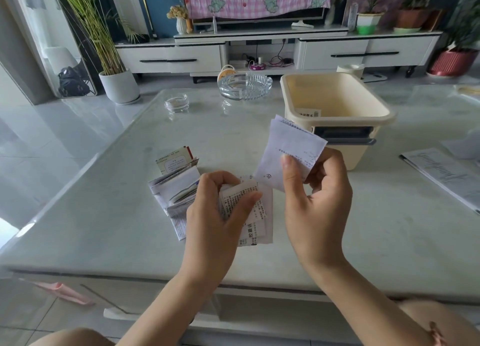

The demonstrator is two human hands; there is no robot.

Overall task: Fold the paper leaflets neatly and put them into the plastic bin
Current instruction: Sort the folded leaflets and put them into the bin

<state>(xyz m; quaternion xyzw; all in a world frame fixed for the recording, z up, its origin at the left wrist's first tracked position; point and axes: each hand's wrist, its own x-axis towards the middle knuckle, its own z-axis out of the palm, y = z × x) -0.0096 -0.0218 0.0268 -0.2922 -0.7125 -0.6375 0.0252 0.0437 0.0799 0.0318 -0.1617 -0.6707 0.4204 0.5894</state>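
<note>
We are pinching 1 folded leaflet point(283, 151) in our right hand point(317, 197), top corner pointing toward the bin point(361, 155); left hand point(210, 216) gripping printed leaflets point(245, 199).

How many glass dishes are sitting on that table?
2: a large glass ashtray at the far edge, left of the plastic bin, and a small round glass dish further left. The bin could hide more.

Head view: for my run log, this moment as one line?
left hand: grips printed leaflet; right hand: pinches white leaflet; cream bin: holds leaflet; leaflet pile: on table
</note>
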